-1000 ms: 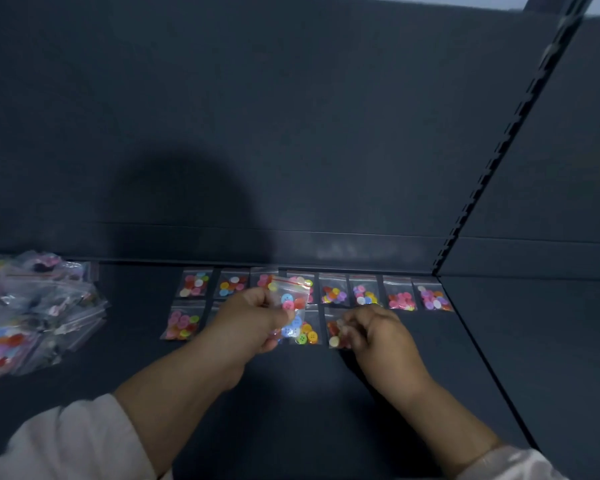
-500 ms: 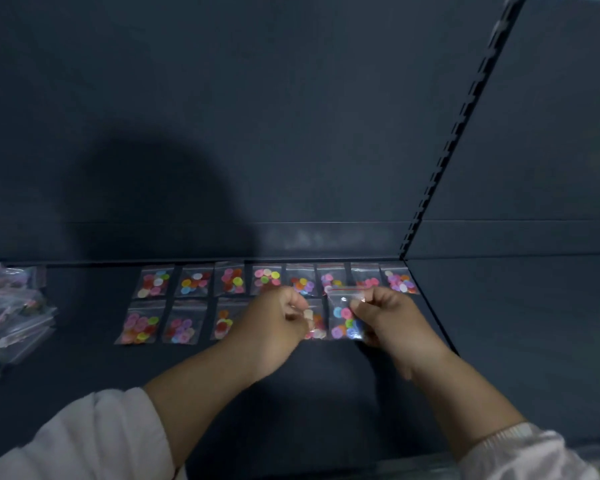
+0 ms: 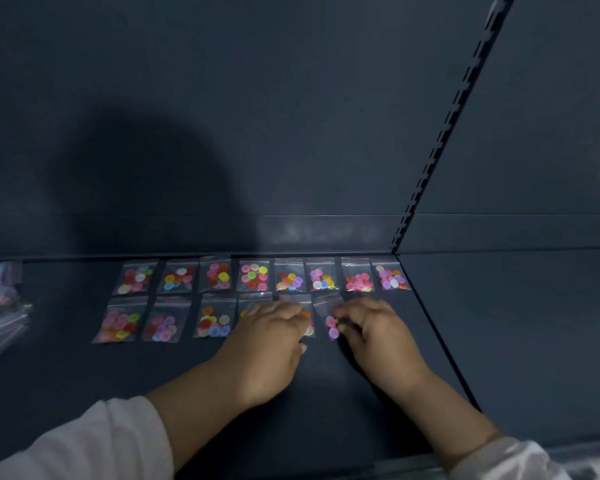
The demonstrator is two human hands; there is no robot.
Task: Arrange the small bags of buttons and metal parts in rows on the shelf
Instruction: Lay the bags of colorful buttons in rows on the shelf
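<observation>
Small clear plastic zip bags of coloured buttons (image 3: 253, 275) lie flat on the dark blue-grey metal shelf (image 3: 326, 403) in two rows across the middle of the frame. The back row (image 3: 321, 276) of eight is set tight against the rear wall and runs to the slotted upright (image 3: 430, 161) at right, probably so that the wall serves as a straight edge. The front row (image 3: 168, 320) starts at the same left end, each bag below one behind it, which keeps the columns in line. Its last bag (image 3: 327, 314), right of centre, sits tilted, top leaning left, so it looks placed but not yet squared. The right hand (image 3: 378, 332) has bent fingers on that bag's right side; whether they pinch its edge or only press on it I cannot tell. The left hand (image 3: 267, 341) lies released, fingers fairly straight, flat over the two neighbouring front-row bags, seemingly to stop them sliding while the tilted one is nudged. Two places under the right end of the back row are unfilled. A loose heap of further clear bags (image 3: 0, 306) waits at the left edge of the frame, well apart from the rows, so much of the job appears to remain.
</observation>
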